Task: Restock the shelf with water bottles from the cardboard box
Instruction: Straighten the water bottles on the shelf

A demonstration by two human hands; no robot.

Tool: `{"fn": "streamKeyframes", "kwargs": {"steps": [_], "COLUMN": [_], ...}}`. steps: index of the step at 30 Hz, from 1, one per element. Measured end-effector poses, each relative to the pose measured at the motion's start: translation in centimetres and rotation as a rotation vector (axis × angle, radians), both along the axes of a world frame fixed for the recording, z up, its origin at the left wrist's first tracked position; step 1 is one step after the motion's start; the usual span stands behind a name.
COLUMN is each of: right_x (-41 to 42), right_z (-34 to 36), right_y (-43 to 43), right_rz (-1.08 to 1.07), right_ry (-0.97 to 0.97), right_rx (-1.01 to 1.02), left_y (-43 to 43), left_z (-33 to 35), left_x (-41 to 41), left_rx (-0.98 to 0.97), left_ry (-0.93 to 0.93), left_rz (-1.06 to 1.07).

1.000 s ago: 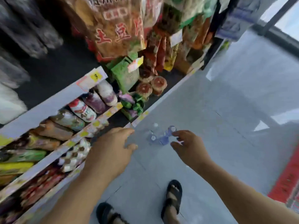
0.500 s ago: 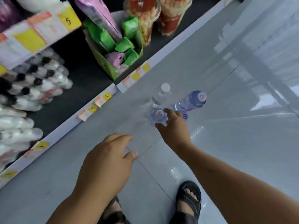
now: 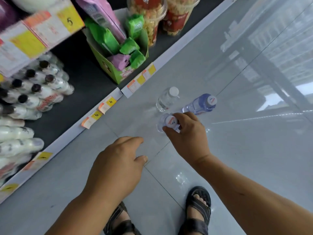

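On the upper shelf's price tag I read a 5. Two yellow tags on the bottom shelf edge each show a 6. The cap under my right hand carries a red-and-blue logo, too blurred to read, I think.

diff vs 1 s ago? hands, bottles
The right hand reached forward and down and closed its fingertips on the cap of the nearest water bottle; before, it hovered short of it. The view dropped closer to the floor. The left hand is still open and empty. The clear bottle and blue bottle have not moved.
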State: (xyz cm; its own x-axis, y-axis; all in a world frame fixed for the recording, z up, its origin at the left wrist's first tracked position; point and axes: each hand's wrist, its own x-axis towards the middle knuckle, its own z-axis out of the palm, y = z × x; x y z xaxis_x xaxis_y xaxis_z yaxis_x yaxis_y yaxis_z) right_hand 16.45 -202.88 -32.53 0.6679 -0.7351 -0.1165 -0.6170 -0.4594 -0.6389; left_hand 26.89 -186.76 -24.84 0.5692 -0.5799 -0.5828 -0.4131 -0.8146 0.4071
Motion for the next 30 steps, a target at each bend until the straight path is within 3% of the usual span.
{"fn": "streamKeyframes", "kwargs": {"steps": [4,11,14,24,30], "right_x": [-1.2,-2.0,-2.3,-1.0,0.8], "right_z": [12.4,39.5,49.2,78.2,91.2], "right_y": [1.1,2.8,3.0,6.0,11.3], "right_rz": [0.039,0.042,0.101,0.386,0.496], "right_ry": [-0.123,-0.234,-0.293,-0.651,-0.784], "right_rx": [-0.053,0.028,-0.025,-0.038,0.003], "left_y": [-0.8,-0.8,-0.2,5.3,11.0], "left_z": [8.8,29.9,38.9,66.4,78.3], "left_x": [-0.4,-0.7,-1.7,-4.5,-5.7], "left_rx": [-0.084,-0.229,-0.329,-0.667,-0.846], "left_ry": [0.010,-0.045,-0.072,-0.078,-0.142], "left_rz": [0.000,-0.018,-0.007,0.164,0.299]}}
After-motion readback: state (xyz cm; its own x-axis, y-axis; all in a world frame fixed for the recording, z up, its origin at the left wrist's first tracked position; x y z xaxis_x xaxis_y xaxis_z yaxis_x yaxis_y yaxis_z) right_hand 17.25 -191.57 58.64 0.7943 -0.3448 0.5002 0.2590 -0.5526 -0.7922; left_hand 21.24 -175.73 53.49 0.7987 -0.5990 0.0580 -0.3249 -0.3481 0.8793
